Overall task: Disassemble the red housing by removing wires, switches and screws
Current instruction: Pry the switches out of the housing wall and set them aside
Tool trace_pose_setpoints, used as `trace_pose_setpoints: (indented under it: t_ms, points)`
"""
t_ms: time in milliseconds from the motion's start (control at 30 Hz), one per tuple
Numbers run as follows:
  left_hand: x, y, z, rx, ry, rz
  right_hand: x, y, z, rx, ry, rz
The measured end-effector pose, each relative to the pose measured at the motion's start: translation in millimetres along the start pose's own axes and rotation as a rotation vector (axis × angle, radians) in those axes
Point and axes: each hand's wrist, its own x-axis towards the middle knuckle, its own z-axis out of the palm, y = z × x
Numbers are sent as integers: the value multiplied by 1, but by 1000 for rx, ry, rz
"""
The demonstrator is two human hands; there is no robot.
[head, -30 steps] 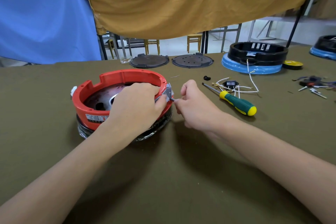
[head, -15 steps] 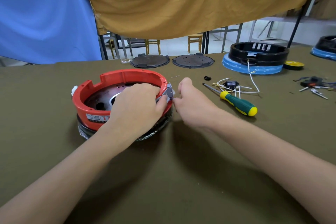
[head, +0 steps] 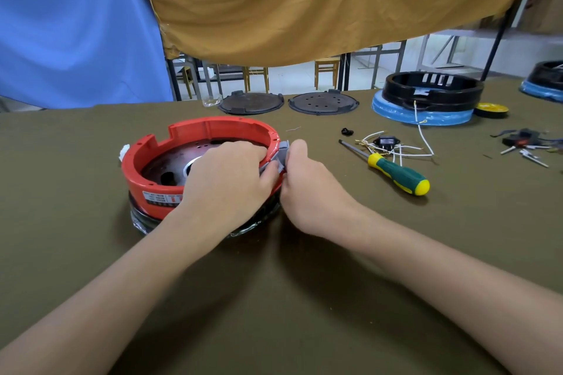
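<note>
The round red housing (head: 195,131) sits left of centre on the olive table cloth, on a dark wrapped base. A grey part (head: 281,151) sticks out of its right rim. My left hand (head: 225,179) grips the housing's near right rim, fingers inside, thumb against the grey part. My right hand (head: 307,186) is pressed to the housing's right side, its fingers curled on the grey part; the fingertips are hidden. Removed white wires with a black switch (head: 387,143) lie to the right, beside a green and yellow screwdriver (head: 396,170).
Two dark round plates (head: 249,103) (head: 323,103) lie at the table's far edge. A black housing on a blue base (head: 432,97) stands at the back right, with a yellow tape roll (head: 492,109) and another pile of loose parts (head: 524,144) further right.
My right hand has moved left, from a small gap beside the rim to right against the grey part. My left hand has kept its grip on the housing.
</note>
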Motion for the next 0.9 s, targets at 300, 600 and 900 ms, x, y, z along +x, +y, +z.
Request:
trace_pose_setpoints:
  t_ms: [300,600,900]
  points:
    - [-2,-1,-1,6,12,-1,20,28,-37,130,-125,20]
    - [-3,-3,0,-2,23,37,32,45,-24,114,-153,-94]
    - [-4,-14,3,77,1,72,27,63,-37,81,-62,-48]
